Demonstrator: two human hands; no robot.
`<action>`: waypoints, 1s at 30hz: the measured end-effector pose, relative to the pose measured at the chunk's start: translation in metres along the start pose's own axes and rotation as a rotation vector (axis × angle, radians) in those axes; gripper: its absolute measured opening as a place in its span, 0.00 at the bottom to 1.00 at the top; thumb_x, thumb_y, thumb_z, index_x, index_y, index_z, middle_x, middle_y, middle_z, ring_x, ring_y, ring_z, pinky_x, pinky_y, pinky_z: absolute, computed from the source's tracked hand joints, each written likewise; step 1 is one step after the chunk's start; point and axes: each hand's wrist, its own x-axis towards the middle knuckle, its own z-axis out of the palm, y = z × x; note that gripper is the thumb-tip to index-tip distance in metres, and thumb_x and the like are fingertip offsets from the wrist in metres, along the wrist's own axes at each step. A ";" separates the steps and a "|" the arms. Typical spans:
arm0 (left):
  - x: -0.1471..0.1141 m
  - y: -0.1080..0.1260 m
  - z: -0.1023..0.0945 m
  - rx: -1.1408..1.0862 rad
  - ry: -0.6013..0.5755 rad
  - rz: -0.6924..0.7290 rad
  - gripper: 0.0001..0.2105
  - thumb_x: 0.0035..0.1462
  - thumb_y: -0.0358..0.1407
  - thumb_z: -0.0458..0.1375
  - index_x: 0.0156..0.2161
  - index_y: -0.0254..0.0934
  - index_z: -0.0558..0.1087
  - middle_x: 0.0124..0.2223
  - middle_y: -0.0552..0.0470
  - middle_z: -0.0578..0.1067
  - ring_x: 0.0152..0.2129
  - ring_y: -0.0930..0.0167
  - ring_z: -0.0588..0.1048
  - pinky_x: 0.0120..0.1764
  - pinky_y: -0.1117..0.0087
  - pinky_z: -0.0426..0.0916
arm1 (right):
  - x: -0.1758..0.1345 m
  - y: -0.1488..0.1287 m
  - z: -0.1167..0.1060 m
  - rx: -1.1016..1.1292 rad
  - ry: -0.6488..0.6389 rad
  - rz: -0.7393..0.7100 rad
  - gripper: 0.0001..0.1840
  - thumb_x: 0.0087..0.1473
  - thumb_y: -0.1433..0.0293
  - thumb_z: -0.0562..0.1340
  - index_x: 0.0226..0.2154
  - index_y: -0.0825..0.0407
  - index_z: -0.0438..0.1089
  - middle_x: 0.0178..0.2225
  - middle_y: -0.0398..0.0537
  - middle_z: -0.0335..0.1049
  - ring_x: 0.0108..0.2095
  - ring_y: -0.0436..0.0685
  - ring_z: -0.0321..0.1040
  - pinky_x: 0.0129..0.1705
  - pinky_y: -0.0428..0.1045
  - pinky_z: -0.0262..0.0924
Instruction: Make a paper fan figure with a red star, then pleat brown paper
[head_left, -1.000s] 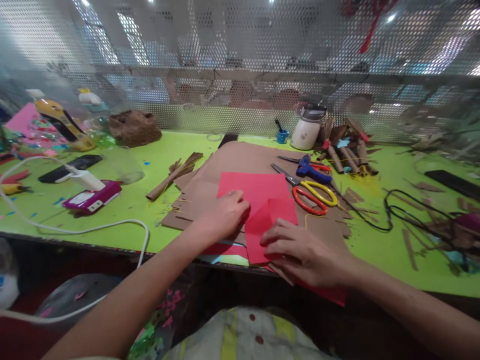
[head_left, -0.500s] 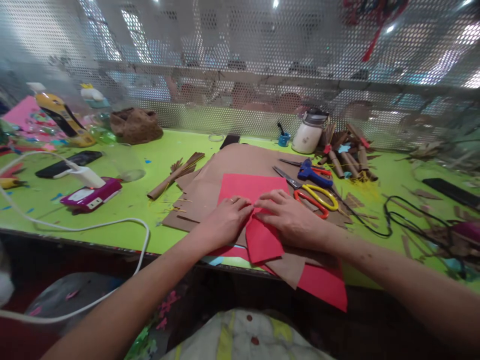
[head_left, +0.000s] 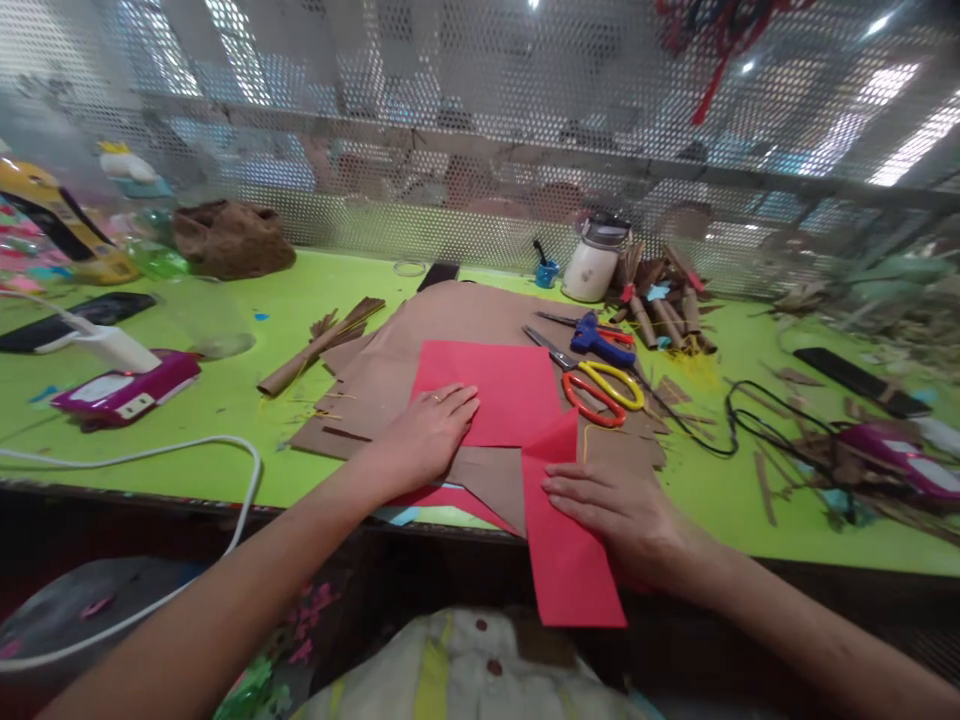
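My left hand (head_left: 429, 430) lies flat on the left part of a red paper sheet (head_left: 502, 390), fingers stretched out together. Brown paper (head_left: 450, 305) spreads beneath that sheet. In my right hand (head_left: 611, 510) is a long red paper strip (head_left: 566, 540), its lower end hanging past the table's front edge and its top bent over. The fingers lie across the strip's right side; the thumb is hidden. Scissors (head_left: 600, 385) with yellow and orange handles rest on the brown paper just beyond my right hand, beside a blue-handled tool (head_left: 600, 340).
A rolled brown paper piece (head_left: 319, 350) lies left of the sheets. Purple power adapters (head_left: 127, 385) sit at both sides, with a white cable at left and a black cord (head_left: 731, 420) at right. A white jar (head_left: 592, 262) and brown paper bundles (head_left: 667, 305) stand behind.
My hands have moved apart. My right hand has come toward me with the red strip, now separate from the sheet. The view has shifted slightly right.
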 end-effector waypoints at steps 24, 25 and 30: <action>0.004 0.003 -0.010 0.006 -0.010 -0.035 0.26 0.60 0.48 0.45 0.57 0.33 0.62 0.59 0.39 0.62 0.56 0.60 0.59 0.55 0.56 0.54 | -0.050 -0.028 -0.081 -0.438 0.523 0.642 0.07 0.50 0.65 0.61 0.31 0.49 0.73 0.25 0.45 0.73 0.27 0.57 0.72 0.30 0.48 0.66; 0.004 0.005 -0.013 0.008 -0.013 -0.033 0.26 0.59 0.48 0.46 0.57 0.33 0.61 0.59 0.39 0.62 0.56 0.59 0.60 0.55 0.57 0.55 | -0.042 -0.019 -0.084 -0.482 0.580 0.682 0.07 0.49 0.64 0.62 0.28 0.50 0.73 0.22 0.44 0.72 0.24 0.56 0.70 0.28 0.48 0.64; 0.005 0.009 -0.018 0.031 0.015 -0.035 0.19 0.58 0.35 0.47 0.54 0.32 0.64 0.55 0.40 0.66 0.53 0.61 0.64 0.53 0.59 0.57 | 0.001 0.010 -0.098 -0.547 0.948 0.735 0.11 0.46 0.63 0.63 0.24 0.55 0.70 0.19 0.45 0.67 0.22 0.55 0.66 0.28 0.49 0.61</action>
